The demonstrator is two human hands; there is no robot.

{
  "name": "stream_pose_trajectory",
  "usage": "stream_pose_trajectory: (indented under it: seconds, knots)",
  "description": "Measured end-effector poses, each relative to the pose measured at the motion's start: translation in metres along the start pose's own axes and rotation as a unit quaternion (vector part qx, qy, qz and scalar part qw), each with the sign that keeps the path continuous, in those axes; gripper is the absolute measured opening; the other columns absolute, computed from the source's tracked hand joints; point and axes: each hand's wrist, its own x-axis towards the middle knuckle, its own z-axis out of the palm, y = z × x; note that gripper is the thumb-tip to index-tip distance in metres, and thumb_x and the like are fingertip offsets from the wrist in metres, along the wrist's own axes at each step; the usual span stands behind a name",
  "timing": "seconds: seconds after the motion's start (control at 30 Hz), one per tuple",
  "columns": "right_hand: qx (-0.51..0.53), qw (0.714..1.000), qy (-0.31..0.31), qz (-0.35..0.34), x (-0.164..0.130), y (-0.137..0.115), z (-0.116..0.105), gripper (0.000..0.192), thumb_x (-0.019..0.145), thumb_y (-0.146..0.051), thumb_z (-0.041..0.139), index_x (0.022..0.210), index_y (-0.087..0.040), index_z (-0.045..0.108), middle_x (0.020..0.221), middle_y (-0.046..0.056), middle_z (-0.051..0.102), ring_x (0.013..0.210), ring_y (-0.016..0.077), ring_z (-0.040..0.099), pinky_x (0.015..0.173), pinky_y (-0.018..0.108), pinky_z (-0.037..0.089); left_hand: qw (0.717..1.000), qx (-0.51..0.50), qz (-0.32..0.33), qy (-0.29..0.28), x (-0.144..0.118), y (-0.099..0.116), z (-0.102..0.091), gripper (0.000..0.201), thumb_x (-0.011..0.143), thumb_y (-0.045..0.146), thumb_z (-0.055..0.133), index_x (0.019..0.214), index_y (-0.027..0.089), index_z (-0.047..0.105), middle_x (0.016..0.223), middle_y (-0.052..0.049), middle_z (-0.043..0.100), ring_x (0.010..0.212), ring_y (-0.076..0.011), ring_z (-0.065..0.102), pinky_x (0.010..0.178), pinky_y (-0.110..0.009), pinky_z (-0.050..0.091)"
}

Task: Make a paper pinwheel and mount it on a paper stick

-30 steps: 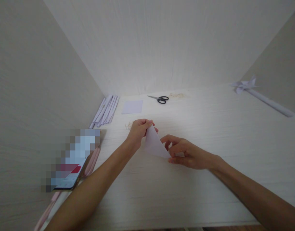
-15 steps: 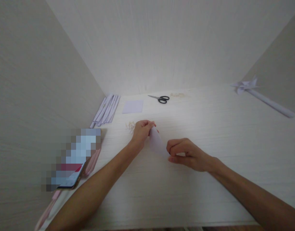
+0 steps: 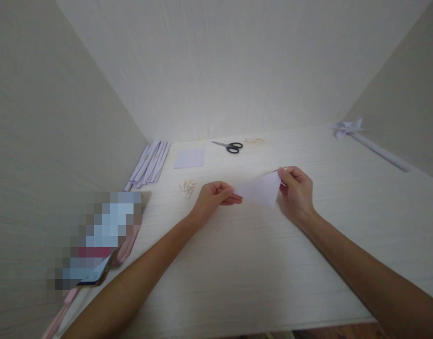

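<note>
A pale sheet of paper [image 3: 260, 189] is stretched between my two hands over the middle of the table. My left hand [image 3: 216, 197] pinches its left end between thumb and fingers. At the upper right corner, my right hand [image 3: 297, 188] grips the paper with its thumb on top. The sheet looks roughly triangular from here; whether it is folded, I cannot tell. Close to my left hand lies a small scatter of thin light bits [image 3: 188, 188].
Black-handled scissors [image 3: 232, 147] and a pale paper square [image 3: 190, 158] lie toward the back wall. Several rolled paper sticks [image 3: 151, 164] are at the left. A paper pinwheel [image 3: 348, 128] rests at the right wall. A blurred phone [image 3: 99, 240] stands at the left edge.
My right hand has moved up and right and now grips the paper's upper right corner. The paper has swung from hanging low to stretching sideways. My left hand keeps its end.
</note>
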Motion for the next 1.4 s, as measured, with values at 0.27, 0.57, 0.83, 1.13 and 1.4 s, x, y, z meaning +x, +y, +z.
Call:
stream_pose_trajectory:
  seconds: [0.27, 0.57, 0.83, 1.13, 1.4]
  knots:
    - [-0.226, 0.969, -0.053, -0.082, -0.015, -0.005, 0.006, 0.018, 0.071, -0.028, 0.054, 0.060, -0.018, 0.045, 0.048, -0.006, 0.035, 0.042, 0.0059, 0.029, 0.039, 0.020, 0.021, 0.971, 0.205, 0.000, -0.125, -0.010, -0.001, 0.014, 0.017, 0.067, 0.028, 0.054, 0.062, 0.012, 0.053, 0.050, 0.003, 0.051, 0.045, -0.0054, 0.045, 0.044, -0.018, 0.032]
    - [-0.249, 0.962, -0.071, -0.088, -0.037, -0.007, 0.023, 0.017, 0.072, -0.027, 0.053, 0.060, -0.018, 0.044, 0.051, -0.005, 0.040, 0.046, 0.0068, 0.034, 0.041, 0.020, 0.026, 0.970, 0.232, 0.056, -0.045, -0.013, -0.007, 0.024, 0.027, 0.072, 0.035, 0.044, 0.057, 0.014, 0.046, 0.049, 0.005, 0.036, 0.046, -0.0054, 0.031, 0.042, -0.019, 0.022]
    - [-0.134, 0.980, -0.133, 0.063, -0.033, 0.005, 0.017, 0.031, 0.067, -0.037, 0.059, 0.050, -0.017, 0.040, 0.045, -0.006, 0.034, 0.040, 0.0054, 0.029, 0.037, 0.021, 0.021, 0.954, 0.277, 0.109, 0.026, -0.013, -0.008, 0.022, 0.029, 0.073, 0.037, 0.044, 0.054, 0.015, 0.044, 0.050, 0.004, 0.038, 0.048, -0.0074, 0.034, 0.044, -0.020, 0.024]
    - [-0.102, 0.994, -0.040, 0.030, -0.006, -0.006, 0.005, 0.033, 0.061, -0.031, 0.064, 0.044, -0.018, 0.039, 0.041, -0.007, 0.030, 0.037, 0.0052, 0.027, 0.035, 0.021, 0.019, 0.965, 0.247, 0.077, 0.036, -0.015, -0.011, 0.024, 0.030, 0.071, 0.041, 0.046, 0.054, 0.016, 0.043, 0.041, 0.007, 0.038, 0.034, -0.0055, 0.035, 0.038, -0.019, 0.026]
    - [-0.065, 0.993, -0.034, 0.090, 0.010, -0.020, -0.007, 0.032, 0.055, -0.030, 0.069, 0.044, -0.018, 0.041, 0.040, -0.007, 0.037, 0.034, 0.0056, 0.033, 0.033, 0.020, 0.025, 0.970, 0.202, 0.083, 0.105, -0.013, -0.013, 0.013, 0.031, 0.073, 0.042, 0.044, 0.056, 0.016, 0.047, 0.032, 0.008, 0.034, 0.028, -0.0046, 0.030, 0.035, -0.018, 0.025]
